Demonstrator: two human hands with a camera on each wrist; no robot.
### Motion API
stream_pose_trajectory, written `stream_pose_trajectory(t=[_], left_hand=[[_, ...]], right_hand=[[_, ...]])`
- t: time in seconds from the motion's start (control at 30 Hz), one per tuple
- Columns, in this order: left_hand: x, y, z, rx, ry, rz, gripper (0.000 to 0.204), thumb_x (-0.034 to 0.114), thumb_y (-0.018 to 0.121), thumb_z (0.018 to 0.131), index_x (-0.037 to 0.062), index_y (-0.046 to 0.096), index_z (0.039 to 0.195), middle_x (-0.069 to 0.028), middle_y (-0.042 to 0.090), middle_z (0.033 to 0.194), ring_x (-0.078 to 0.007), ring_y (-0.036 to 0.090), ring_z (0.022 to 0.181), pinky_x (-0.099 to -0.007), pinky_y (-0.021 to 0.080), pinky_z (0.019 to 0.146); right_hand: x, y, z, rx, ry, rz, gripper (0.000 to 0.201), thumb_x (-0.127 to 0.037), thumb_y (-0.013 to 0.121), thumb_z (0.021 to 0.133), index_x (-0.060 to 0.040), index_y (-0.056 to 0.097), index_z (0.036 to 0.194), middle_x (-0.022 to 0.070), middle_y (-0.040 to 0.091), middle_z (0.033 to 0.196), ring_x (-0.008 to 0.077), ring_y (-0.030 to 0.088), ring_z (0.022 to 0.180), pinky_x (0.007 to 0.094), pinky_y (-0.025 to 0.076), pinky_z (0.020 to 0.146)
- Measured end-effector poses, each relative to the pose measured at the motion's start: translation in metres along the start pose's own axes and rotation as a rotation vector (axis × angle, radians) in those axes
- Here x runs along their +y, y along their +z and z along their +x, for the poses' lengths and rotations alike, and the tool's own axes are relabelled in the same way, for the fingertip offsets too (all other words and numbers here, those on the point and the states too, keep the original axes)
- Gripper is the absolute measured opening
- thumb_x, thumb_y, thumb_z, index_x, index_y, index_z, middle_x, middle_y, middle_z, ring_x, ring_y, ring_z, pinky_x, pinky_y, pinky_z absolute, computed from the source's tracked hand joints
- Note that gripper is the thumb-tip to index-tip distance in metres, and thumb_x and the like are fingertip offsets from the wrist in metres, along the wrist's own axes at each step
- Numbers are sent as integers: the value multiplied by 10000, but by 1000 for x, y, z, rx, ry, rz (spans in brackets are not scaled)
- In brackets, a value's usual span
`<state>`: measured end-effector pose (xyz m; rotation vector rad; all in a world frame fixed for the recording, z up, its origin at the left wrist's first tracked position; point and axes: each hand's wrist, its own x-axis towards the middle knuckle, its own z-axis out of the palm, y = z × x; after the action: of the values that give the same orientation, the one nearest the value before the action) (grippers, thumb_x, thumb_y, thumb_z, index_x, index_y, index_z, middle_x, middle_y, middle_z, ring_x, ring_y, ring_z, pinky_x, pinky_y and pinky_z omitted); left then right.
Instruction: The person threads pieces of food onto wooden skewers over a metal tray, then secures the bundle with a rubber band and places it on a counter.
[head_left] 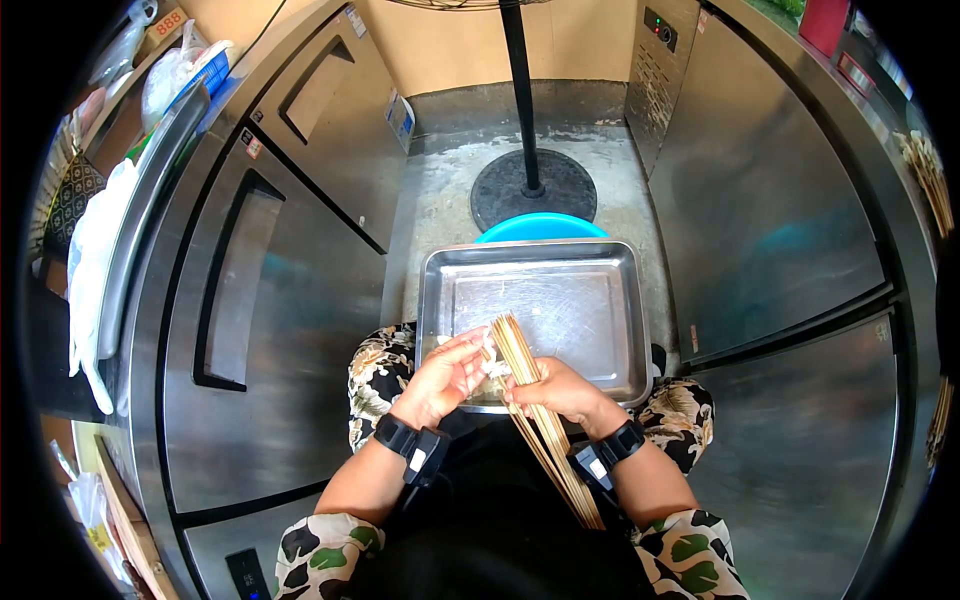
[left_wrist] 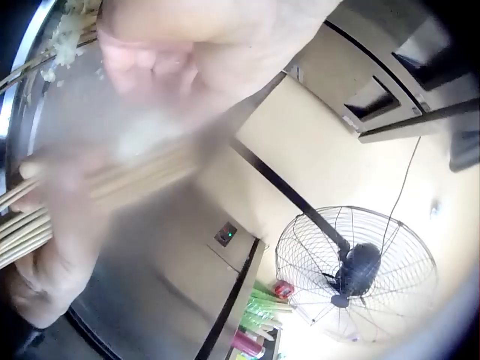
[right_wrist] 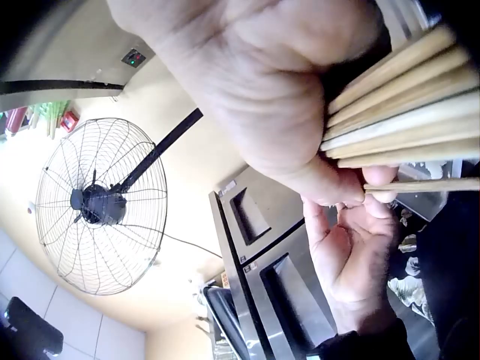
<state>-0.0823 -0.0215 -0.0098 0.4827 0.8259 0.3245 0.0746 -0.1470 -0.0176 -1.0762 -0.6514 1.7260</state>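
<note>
In the head view my right hand [head_left: 560, 388] grips a bundle of thin wooden skewers [head_left: 520, 350]. The bundle slants from over the metal tray [head_left: 600, 295] back toward my lap. My left hand [head_left: 440, 380] is close beside the upper ends, its fingertips pinching a whitish piece of food [head_left: 494, 366] there. Blur covers that piece in the left wrist view, where more whitish bits [left_wrist: 71, 34] lie on skewers in the tray. The right wrist view shows the skewers' other ends [right_wrist: 405, 112] passing under my palm, with one skewer [right_wrist: 427, 185] apart from the rest.
The tray sits between my knees, with a blue basin [head_left: 545, 228] behind it. Beyond stands a fan's round base [head_left: 534, 185] and pole. Steel cabinets [head_left: 280, 340] flank both sides closely. More skewers [head_left: 928, 175] lie on the right counter.
</note>
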Motion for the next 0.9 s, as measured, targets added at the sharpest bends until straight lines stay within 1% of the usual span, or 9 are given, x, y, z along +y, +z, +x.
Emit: stream_pose_trajectory(t=[0.03, 0.13, 0.23, 0.33, 0.43, 0.53, 0.63, 0.73, 0.9], left_hand=[[2, 0, 0, -25, -37, -23, 191, 93, 576, 860, 85, 571, 1050, -41, 640, 966, -129, 612, 872, -250, 500, 738], [4, -4, 3, -22, -78, -76, 196, 82, 597, 844, 88, 564, 1037, -47, 639, 981, -119, 598, 872, -257, 482, 767], [2, -4, 5, 14, -24, -28, 166, 86, 580, 856, 82, 583, 1022, -44, 643, 948, -127, 609, 865, -255, 501, 753], [-1, -2, 1, 50, 97, 76, 143, 70, 579, 854, 65, 596, 996, -62, 643, 971, -141, 610, 869, -261, 503, 764], [0, 5, -6, 80, 141, 102, 119, 37, 589, 843, 31, 607, 960, -90, 643, 980, -158, 618, 860, -253, 520, 747], [-3, 2, -7, 59, 208, 135, 138, 38, 573, 850, 15, 602, 983, -105, 636, 1013, -178, 608, 930, -295, 504, 820], [-9, 0, -8, 62, 285, 237, 136, 36, 574, 849, 1, 601, 978, -109, 639, 992, -185, 616, 921, -295, 517, 803], [-17, 1, -8, 75, 300, 344, 129, 53, 579, 854, 7, 604, 972, -86, 645, 940, -155, 626, 853, -268, 530, 753], [-19, 0, 2, 107, 449, 453, 126, 79, 585, 862, 52, 587, 985, -29, 628, 813, -85, 589, 710, -213, 511, 646]], right_hand=[[0, 0, 0, -3, 1, 0, 66, 4, 589, 753, 6, 584, 819, 62, 598, 748, 104, 546, 581, 230, 462, 553], [2, -1, 2, -3, -6, -1, 64, 3, 587, 755, 6, 583, 819, 61, 599, 745, 102, 546, 582, 228, 461, 552], [-1, 0, 0, 19, 5, -3, 63, -3, 599, 756, 1, 582, 816, 55, 596, 736, 99, 544, 582, 225, 461, 552], [-1, -1, 0, 36, 12, 2, 67, -2, 613, 754, -6, 581, 813, 45, 589, 721, 96, 543, 583, 224, 460, 551], [-2, 0, 1, 43, 24, 6, 73, 4, 622, 752, -10, 580, 810, 35, 580, 706, 96, 543, 582, 225, 459, 549], [-3, 0, 1, 42, 28, 23, 76, 11, 622, 751, -10, 580, 811, 30, 576, 697, 97, 543, 581, 227, 456, 543], [-1, -1, 2, 49, 23, 13, 72, 8, 617, 750, -11, 579, 808, 31, 577, 693, 99, 542, 574, 229, 453, 541], [0, -2, 3, 55, 17, -7, 63, 2, 610, 753, -14, 577, 804, 33, 578, 689, 99, 540, 569, 230, 451, 540], [4, -2, 5, 58, 10, -34, 50, -8, 602, 759, -17, 573, 799, 33, 576, 683, 95, 536, 563, 229, 448, 542]])
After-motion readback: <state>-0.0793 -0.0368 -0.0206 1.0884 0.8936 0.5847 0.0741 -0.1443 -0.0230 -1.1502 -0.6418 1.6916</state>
